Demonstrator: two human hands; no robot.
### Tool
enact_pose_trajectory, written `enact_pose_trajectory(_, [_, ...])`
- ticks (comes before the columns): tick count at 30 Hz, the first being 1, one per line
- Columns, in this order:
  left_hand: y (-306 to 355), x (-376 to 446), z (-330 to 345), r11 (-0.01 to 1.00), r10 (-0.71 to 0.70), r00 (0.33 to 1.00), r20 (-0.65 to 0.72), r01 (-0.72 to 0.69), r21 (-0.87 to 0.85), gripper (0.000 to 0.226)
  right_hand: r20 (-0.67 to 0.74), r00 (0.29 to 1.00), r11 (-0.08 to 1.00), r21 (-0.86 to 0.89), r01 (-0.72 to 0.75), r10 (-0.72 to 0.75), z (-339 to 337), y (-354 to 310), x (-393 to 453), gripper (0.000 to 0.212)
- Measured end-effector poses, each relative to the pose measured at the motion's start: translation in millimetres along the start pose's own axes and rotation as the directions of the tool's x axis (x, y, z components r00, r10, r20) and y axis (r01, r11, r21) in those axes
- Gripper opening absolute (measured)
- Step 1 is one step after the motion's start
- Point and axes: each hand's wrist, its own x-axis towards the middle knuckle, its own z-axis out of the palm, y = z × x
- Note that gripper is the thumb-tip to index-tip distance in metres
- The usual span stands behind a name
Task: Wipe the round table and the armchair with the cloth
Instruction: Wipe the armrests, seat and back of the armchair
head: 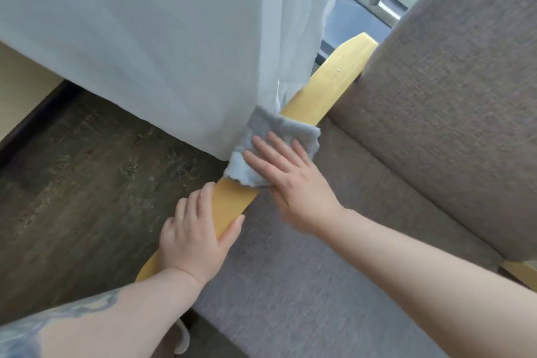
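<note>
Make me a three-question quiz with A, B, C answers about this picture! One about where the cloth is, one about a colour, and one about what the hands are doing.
1. Where is the cloth?
A. On the floor
B. On the wooden armrest
C. On the seat cushion

2. What colour is the armrest?
A. Yellow
B. Black
C. Red

3. What is the right hand doing?
A. Pointing at the window
B. Hanging free in the air
C. Pressing flat on the cloth

Answers:
1. B: the cloth is draped over the armrest of the armchair, beside the curtain.
2. A: the bare wood shows yellow on both sides of the cloth.
3. C: the right hand lies on the cloth with straight fingers, while the left hand grips the armrest nearer the front.
</note>
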Motion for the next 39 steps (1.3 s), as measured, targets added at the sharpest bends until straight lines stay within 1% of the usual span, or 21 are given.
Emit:
enact_pose_trajectory(2, [0,-1,0,1.0,0.001,1.0,0.004,-0.001,0.008,0.077,0.069,0.994,0.995,-0.047,0.091,-0.088,-9,10,19,0.061])
enact_pose_trajectory(4, [0,-3,-1,1.0,0.022,1.0,-0.002,-0.022,0.021,0.079,-0.033,0.996,0.995,-0.054,-0.084,0.083,-19,27,26,0.059])
enact_pose_trajectory(6, [0,-3,-2,0.998,0.067,0.998,-0.014,-0.067,0.019,0.077,-0.158,0.945,0.957,-0.007,-0.29,0.285,-17,25,16,0.056])
enact_pose_trajectory(7, [-1,-3,-1,0.996,0.092,0.996,-0.017,-0.092,0.018,0.074,-0.162,0.939,0.953,0.011,-0.304,0.302,-10,14,10,0.057])
enact_pose_trajectory(9, [-1,-3,-1,0.993,0.114,0.993,-0.025,-0.114,0.0,0.069,-0.053,0.988,0.989,-0.01,-0.149,0.148,3,-12,3,0.059])
enact_pose_trajectory(11, [-2,-3,-1,0.994,0.11,0.994,-0.021,-0.111,-0.025,0.067,0.034,0.999,0.998,-0.049,0.033,-0.032,-1,-8,10,0.059])
enact_pose_trajectory(12, [-2,-4,-1,0.994,0.107,0.994,-0.014,-0.107,-0.029,0.067,0.027,0.999,0.997,-0.065,0.036,-0.035,-7,5,17,0.059])
enact_pose_trajectory(15, [-2,-4,-3,0.993,0.113,0.994,0.003,-0.113,-0.024,0.069,-0.149,0.952,0.961,-0.032,-0.275,0.268,-20,32,14,0.059])
enact_pose_trajectory(17, [-1,-3,-3,0.993,0.113,0.994,0.003,-0.113,-0.023,0.069,-0.191,0.913,0.931,0.011,-0.366,0.361,-9,13,2,0.065])
enact_pose_trajectory(21, [-1,-3,-2,0.995,0.097,0.995,0.012,-0.096,-0.034,0.067,-0.049,0.998,1.0,-0.006,-0.028,0.028,7,-18,7,0.062])
enact_pose_trajectory(22, [-2,-4,-2,0.995,0.097,0.995,0.02,-0.096,-0.026,0.068,-0.065,0.998,1.0,-0.021,-0.018,0.017,2,-6,13,0.06])
enact_pose_trajectory(24, [-2,-3,-2,0.995,0.097,0.995,0.034,-0.097,-0.02,0.069,-0.186,0.957,0.975,0.043,-0.218,0.222,-6,19,14,0.062])
enact_pose_trajectory(26, [-2,-2,-3,0.995,0.096,0.994,0.045,-0.095,-0.025,0.07,-0.274,0.843,0.886,0.168,-0.432,0.463,-3,16,6,0.066])
enact_pose_trajectory(27, [-2,-3,-3,0.995,0.093,0.995,0.046,-0.092,-0.026,0.07,-0.269,0.85,0.89,0.172,-0.421,0.454,2,4,4,0.066])
enact_pose_trajectory(29, [-1,-3,-3,0.996,0.09,0.995,0.041,-0.089,-0.031,0.07,-0.165,0.964,0.977,0.087,-0.196,0.208,6,-11,6,0.063])
enact_pose_trajectory(30, [-1,-4,-3,0.995,0.092,0.995,0.037,-0.091,-0.034,0.07,-0.129,0.988,0.996,0.038,-0.083,0.087,1,-5,13,0.062])
enact_pose_trajectory(31, [-1,-3,-3,0.995,0.094,0.995,0.036,-0.093,-0.036,0.07,-0.136,0.989,0.999,0.005,-0.048,0.049,-7,11,23,0.061])
enact_pose_trajectory(33, [-1,-3,-3,0.995,0.096,0.994,0.047,-0.094,-0.037,0.07,-0.242,0.937,0.967,0.028,-0.254,0.253,-24,44,37,0.062])
enact_pose_trajectory(35, [-1,-2,-4,0.995,0.094,0.994,0.057,-0.092,-0.034,0.071,-0.354,0.788,0.858,0.098,-0.504,0.504,-25,52,39,0.064])
enact_pose_trajectory(36, [0,-1,-5,0.995,0.092,0.994,0.062,-0.09,-0.035,0.071,-0.352,0.771,0.841,0.099,-0.532,0.53,-19,40,40,0.066])
enact_pose_trajectory(39, [1,-2,-7,0.995,0.093,0.994,0.064,-0.09,-0.048,0.071,-0.238,0.922,0.95,0.01,-0.313,0.307,-3,4,47,0.063])
